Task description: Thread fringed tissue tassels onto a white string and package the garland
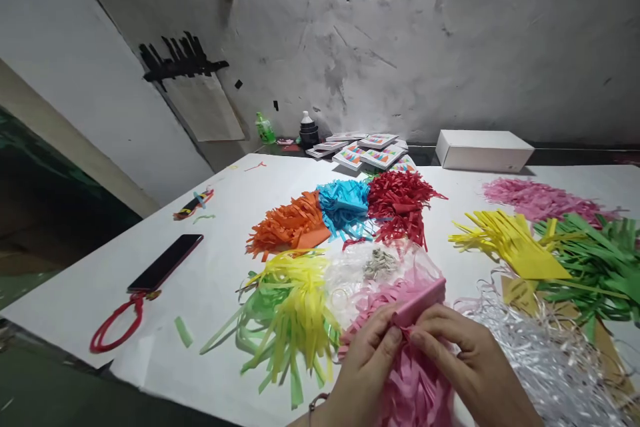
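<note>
Pink fringed tissue paper [417, 380] hangs between my two hands at the front of the table, its plain upper band [425, 300] standing up above the fingers. My left hand [367, 350] pinches it with thumb and forefinger, and my right hand [453, 347] pinches it close beside. More pink fringe [373, 303] lies just behind my left hand. Yellow fringe [305, 300] rests over light green fringe [260, 320] to the left. Behind my hands sits a clear plastic bag [345, 273] with small pale pieces [380, 263] on it, too small to name.
Orange [287, 223], blue [345, 203] and red fringe [403, 203] lie farther back. Silver strands [540, 353], yellow [515, 243], green [600, 267] and pink fringe [547, 200] fill the right. A phone [165, 263] lies left; a white box [483, 150] and printed packets [370, 152] stand by the wall.
</note>
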`<state>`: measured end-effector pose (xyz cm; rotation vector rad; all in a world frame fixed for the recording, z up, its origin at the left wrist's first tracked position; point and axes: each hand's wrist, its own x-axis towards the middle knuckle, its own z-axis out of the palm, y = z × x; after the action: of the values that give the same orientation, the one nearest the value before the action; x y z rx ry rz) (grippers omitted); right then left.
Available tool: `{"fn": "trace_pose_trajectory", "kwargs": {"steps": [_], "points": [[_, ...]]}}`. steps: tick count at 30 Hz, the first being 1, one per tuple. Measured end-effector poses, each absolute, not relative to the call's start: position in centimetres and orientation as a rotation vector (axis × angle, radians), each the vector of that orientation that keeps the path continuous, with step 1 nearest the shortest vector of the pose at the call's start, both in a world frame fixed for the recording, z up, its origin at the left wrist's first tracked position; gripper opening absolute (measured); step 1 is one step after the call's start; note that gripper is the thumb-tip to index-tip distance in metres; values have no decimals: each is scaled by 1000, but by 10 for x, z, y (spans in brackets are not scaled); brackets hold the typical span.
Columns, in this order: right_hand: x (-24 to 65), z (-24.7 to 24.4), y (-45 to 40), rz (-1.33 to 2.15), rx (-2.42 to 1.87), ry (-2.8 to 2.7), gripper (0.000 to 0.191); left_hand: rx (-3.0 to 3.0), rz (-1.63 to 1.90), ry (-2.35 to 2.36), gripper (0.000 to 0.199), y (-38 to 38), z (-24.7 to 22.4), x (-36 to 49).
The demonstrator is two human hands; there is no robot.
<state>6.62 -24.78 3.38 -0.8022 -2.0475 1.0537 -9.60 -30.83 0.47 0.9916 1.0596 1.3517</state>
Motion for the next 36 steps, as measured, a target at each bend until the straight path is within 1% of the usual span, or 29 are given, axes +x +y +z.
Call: {"fn": "trace_pose_trajectory", "kwargs": {"steps": [2, 4, 8, 9, 12, 15, 17, 20, 24, 27, 30, 36], "points": [[69, 34, -250, 1101, -809, -2040, 22, 1028, 1348, 1091, 35, -308, 9, -94], [72, 31, -252, 1031, -852, -2035, 19, 1076, 1345, 1121, 34, -308, 11, -92], [75, 27, -254, 742, -914, -2070, 26, 1151, 1326, 1191, 33, -309, 11, -89], [76, 26, -255, 645, -912, -2080, 26, 1160, 1324, 1216, 33, -310, 10, -89], [77, 26, -256, 331, -866, -2055, 15, 1176, 1323, 1281, 34, -312, 8, -88], [76, 26, -259, 191, -777, -2052, 17, 1194, 1332, 1332, 36, -314, 3, -89], [76, 27, -261, 227, -735, -2060, 17, 1197, 1332, 1367, 38, -315, 0, -89], [76, 28, -263, 449, -793, -2011, 6, 1204, 1306, 1401, 39, -316, -3, -91], [76, 33, -261, 887, -874, -1924, 20, 1252, 1252, 1389, 40, -318, -4, -93], [76, 37, -257, 1077, -830, -1901, 20, 1246, 1274, 1427, 40, -319, -4, -94], [76, 40, -256, 1053, -823, -1916, 19, 1244, 1291, 1455, 39, -319, -4, -94], [77, 42, -258, 719, -727, -1975, 11, 1267, 1289, 1429, 37, -318, -4, -95]]}}
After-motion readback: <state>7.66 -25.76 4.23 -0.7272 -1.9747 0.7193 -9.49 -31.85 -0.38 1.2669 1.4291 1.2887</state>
